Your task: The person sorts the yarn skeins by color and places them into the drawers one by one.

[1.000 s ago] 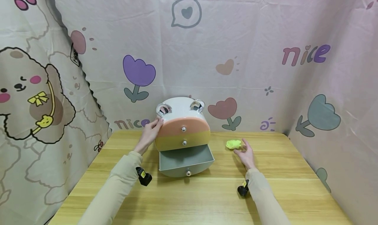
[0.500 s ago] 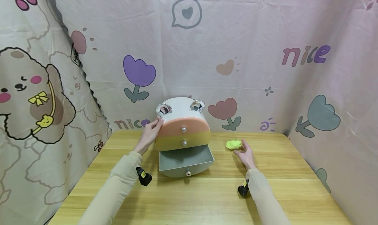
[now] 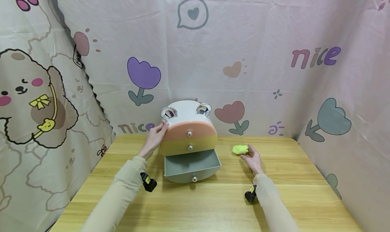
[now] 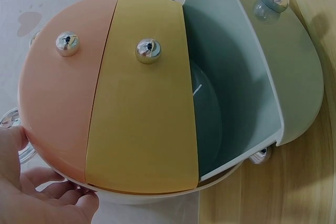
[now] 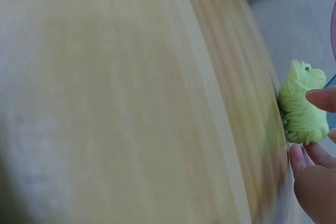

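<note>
A small frog-shaped drawer cabinet point(image 3: 186, 111) stands on the table, with a white top and two ringed eyes. My left hand point(image 3: 154, 139) grips its upper left side; in the left wrist view the thumb lies at the orange front's edge and the fingers curl along the side. The grey-green bottom drawer point(image 3: 181, 178) is pulled out, and no objects show inside. To the right, my right hand point(image 3: 253, 160) pinches a yellow-green toy animal point(image 5: 302, 108) by one end, thumb on one side and fingers on the other. Its far end points left, low over the table.
The orange top drawer point(image 3: 176, 132) and yellow middle drawer point(image 3: 176, 148) are closed, each with a silver knob. A patterned curtain point(image 3: 195, 56) hangs behind the wooden table point(image 3: 213, 208). Black cameras sit on both wrists.
My right fingers have closed in on the toy animal, which has shifted very slightly left. My left hand and the cabinet stay where they were.
</note>
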A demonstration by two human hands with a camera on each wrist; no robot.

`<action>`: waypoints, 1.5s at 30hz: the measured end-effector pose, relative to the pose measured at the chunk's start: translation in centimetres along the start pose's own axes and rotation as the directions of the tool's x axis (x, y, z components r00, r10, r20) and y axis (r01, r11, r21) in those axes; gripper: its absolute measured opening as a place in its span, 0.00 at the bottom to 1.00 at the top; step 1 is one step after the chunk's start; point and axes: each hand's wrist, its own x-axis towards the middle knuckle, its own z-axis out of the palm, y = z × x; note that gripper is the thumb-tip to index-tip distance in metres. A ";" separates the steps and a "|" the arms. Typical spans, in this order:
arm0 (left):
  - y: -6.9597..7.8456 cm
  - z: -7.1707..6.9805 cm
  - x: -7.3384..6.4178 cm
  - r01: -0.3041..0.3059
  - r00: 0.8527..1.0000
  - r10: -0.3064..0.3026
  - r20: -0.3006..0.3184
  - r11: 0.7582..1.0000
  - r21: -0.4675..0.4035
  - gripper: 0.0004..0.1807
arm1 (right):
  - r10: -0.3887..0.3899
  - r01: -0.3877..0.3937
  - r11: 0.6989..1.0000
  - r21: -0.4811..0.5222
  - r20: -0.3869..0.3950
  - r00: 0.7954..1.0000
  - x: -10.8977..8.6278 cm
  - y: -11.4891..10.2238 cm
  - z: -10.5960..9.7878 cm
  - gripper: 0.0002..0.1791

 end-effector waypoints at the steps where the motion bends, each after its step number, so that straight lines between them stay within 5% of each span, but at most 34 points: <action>1: 0.0 0.0 -0.1 -0.004 1.000 0.004 -0.001 1.000 0.001 0.39 | 0.000 0.000 1.000 0.000 0.000 1.000 0.0 0.0 0.0 0.43; 23: 0.0 -0.1 0.0 0.007 1.000 -0.007 0.007 1.000 0.000 0.38 | 0.028 -0.029 0.994 -0.102 -0.017 0.999 -0.3 0.0 0.8 0.37; 33: 0.2 -0.1 -0.1 0.009 1.000 -0.009 0.005 1.000 -0.007 0.37 | -0.010 -0.011 0.983 -0.185 -0.113 0.993 0.0 0.3 1.2 0.28; 45: 0.1 -0.1 -0.1 0.002 1.000 -0.002 0.002 1.000 -0.002 0.37 | -0.017 -0.006 0.988 -0.153 -0.148 0.989 0.1 0.5 1.3 0.22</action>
